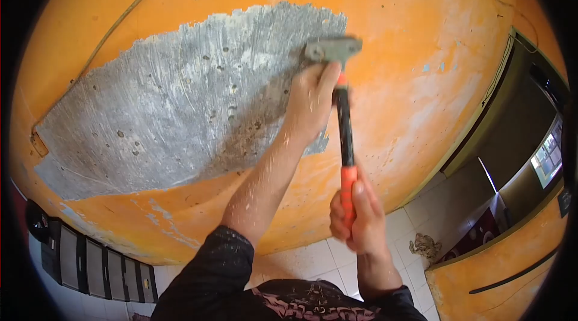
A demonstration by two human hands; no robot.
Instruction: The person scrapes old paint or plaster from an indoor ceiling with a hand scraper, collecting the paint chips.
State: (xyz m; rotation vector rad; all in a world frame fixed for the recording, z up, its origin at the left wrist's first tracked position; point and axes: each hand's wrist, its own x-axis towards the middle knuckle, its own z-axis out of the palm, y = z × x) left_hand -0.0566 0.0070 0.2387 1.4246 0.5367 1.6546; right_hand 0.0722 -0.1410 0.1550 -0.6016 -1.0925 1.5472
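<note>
Both my hands are on a long-handled scraper [345,119] with a grey metal head and a black and orange handle. High up, my left hand [312,101] is closed around the neck just under the head, its thumb pointing up along it. My right hand [359,219] wraps the orange grip at the lower end. The head lies over the right edge of a bare grey patch [180,104] on the orange wall [397,110]; whether its blade touches the wall is hidden. Pale flecks of dust cover my left forearm.
A cable [123,14] runs along the wall at upper left. Dark drawers [96,267] stand at lower left. To the right are a doorway [506,104], a low orange wall [500,282] and a crumpled cloth [425,247] on the tiled floor [325,258].
</note>
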